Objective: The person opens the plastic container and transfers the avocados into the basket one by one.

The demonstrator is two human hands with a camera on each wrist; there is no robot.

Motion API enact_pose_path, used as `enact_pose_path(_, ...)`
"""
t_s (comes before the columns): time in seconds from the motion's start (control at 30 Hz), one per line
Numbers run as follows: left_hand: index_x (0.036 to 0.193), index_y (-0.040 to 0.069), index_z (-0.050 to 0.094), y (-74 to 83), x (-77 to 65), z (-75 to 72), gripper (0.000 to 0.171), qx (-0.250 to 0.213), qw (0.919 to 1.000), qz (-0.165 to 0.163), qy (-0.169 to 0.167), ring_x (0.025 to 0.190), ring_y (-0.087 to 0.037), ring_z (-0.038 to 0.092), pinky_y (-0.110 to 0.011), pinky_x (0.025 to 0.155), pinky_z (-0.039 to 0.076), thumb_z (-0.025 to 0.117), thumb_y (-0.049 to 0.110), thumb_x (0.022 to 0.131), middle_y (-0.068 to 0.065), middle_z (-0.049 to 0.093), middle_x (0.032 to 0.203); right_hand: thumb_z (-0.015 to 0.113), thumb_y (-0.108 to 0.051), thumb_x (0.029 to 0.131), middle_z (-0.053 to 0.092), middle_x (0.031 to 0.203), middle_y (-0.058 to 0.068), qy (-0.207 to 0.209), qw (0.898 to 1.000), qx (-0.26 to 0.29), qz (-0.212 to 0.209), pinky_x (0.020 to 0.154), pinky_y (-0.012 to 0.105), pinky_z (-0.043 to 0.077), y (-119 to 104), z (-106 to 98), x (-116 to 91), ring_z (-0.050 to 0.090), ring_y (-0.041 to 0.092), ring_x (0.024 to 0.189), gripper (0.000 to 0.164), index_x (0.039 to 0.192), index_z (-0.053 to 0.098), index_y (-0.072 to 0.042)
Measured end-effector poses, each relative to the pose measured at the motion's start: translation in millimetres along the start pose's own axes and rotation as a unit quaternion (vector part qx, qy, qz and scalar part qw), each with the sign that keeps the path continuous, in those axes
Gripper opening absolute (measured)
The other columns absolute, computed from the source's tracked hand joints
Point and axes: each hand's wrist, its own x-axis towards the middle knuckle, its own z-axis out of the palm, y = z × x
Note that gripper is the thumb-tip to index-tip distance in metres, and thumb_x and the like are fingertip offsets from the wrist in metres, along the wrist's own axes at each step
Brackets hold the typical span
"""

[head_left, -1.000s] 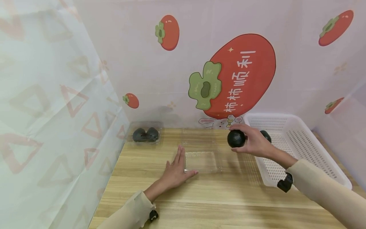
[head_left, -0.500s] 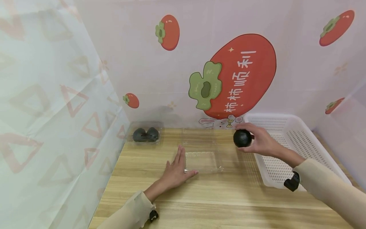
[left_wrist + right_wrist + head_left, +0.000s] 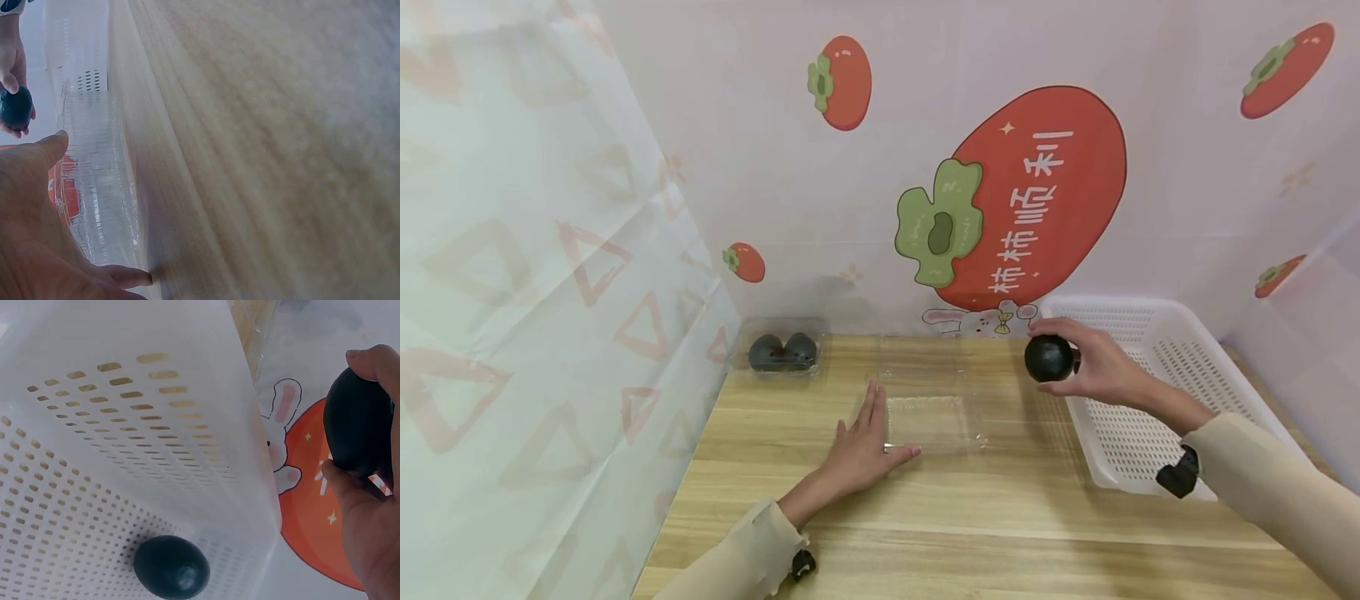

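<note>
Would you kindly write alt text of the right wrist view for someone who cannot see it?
A right hand grips a dark egg-shaped object at the picture's right, while a second egg-shaped object lies inside a white perforated basket. A printed cartoon rabbit shows behind.

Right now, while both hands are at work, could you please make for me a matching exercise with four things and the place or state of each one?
Column one:
1. Right hand
2. Left hand
3. White basket
4. Small clear box

Column two:
A. At the table's far left, with two dark eggs inside
B. Perforated, with a lone dark egg visible inside
C. Gripping a dark egg-shaped thing
D. At the left edge of the open clear container

Right pairs: 1-C, 2-D, 3-B, 4-A.
</note>
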Motion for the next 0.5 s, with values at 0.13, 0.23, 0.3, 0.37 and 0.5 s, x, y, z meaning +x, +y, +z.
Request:
enact_pose_path(0.13, 0.17, 0.002, 0.002, 1.1, -0.3, -1.2, 0.113, -0.001, 1.0, 0.0, 0.002, 0.157, -0.042, 0.028, -0.082, 0.115, 0.019, 0.063, 0.066, 0.098, -0.015, -0.006, 0.178, 0.102, -0.011, 0.063, 0.07, 0.129, 0.006, 0.0, 1.0, -0.009, 0.005, 0.088, 0.013, 0.05, 2, -4, -2, 0.058, 0.005, 0.113, 0.079, 0.133, 0.068, -0.012)
enact_pose_path(0.23, 0.17, 0.002, 0.003, 1.6, -0.3, -1.6, 0.114, -0.001, 1.0, -0.002, 0.003, 0.157, -0.042, 0.028, -0.082, 0.115, 0.019, 0.064, 0.066, 0.098, -0.016, -0.005, 0.178, 0.102, -0.014, 0.064, 0.069, 0.128, 0.003, -0.003, 1.0, -0.016, 0.02, 0.085, 0.02, 0.053, 3, -6, -3, 0.057, 0.005, 0.11, 0.078, 0.134, 0.068, -0.014)
enact_pose_path(0.3, 0.17, 0.002, 0.003, 1.6, -0.2, -1.4, 0.113, -0.001, 1.0, -0.003, 0.003, 0.157, -0.042, 0.028, -0.082, 0.115, 0.019, 0.064, 0.065, 0.098, -0.015, -0.005, 0.178, 0.102, -0.015, 0.065, 0.069, 0.128, 0.001, -0.006, 0.999, -0.016, 0.028, 0.084, 0.022, 0.054, 3, -9, -5, 0.057, 0.006, 0.11, 0.077, 0.133, 0.068, -0.016)
enact_pose_path(0.37, 0.17, 0.003, 0.003, 1.8, 0.1, -1.2, 0.113, -0.001, 1.0, -0.005, 0.003, 0.157, -0.042, 0.028, -0.082, 0.115, 0.019, 0.064, 0.065, 0.098, -0.015, -0.005, 0.178, 0.103, -0.016, 0.066, 0.069, 0.128, 0.0, -0.007, 0.999, -0.014, 0.034, 0.085, 0.021, 0.053, 4, -11, -6, 0.057, 0.006, 0.11, 0.076, 0.133, 0.068, -0.017)
enact_pose_path(0.5, 0.17, 0.003, 0.003, 1.4, 0.5, -0.4, 0.113, -0.001, 1.0, -0.005, 0.003, 0.158, -0.041, 0.027, -0.082, 0.115, 0.018, 0.065, 0.065, 0.098, -0.015, -0.006, 0.178, 0.103, -0.015, 0.066, 0.068, 0.128, -0.001, -0.008, 0.999, -0.01, 0.036, 0.087, 0.018, 0.051, 6, -14, -7, 0.058, 0.005, 0.111, 0.076, 0.133, 0.068, -0.017)
